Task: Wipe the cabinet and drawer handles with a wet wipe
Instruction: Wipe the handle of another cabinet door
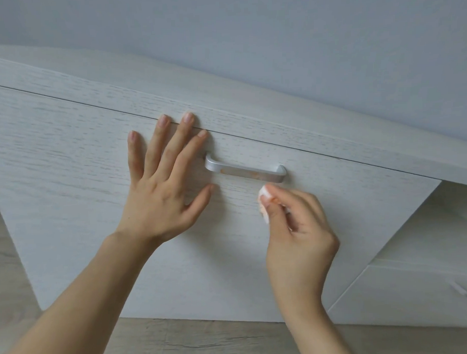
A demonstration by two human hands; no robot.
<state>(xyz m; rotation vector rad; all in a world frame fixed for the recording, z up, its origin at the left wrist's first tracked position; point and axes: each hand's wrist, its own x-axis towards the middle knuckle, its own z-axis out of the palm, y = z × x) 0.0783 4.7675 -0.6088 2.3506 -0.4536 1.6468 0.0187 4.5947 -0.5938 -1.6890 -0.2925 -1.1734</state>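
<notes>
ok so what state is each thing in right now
left hand: open, flat on the cabinet front
right hand: pinches the wet wipe
wet wipe: bunched, orange-stained, just under the handle's right end
handle: orange smears on it
cabinet front: closed

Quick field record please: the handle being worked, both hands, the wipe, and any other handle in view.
silver handle: on the cabinet front, orange smears along its bar
left hand: flat, fingers spread, pressing the cabinet front left of the silver handle
right hand: pinches the wet wipe
wet wipe: bunched, orange-tinged, just below the silver handle's right end
second handle: lower right, no hand on it
</notes>
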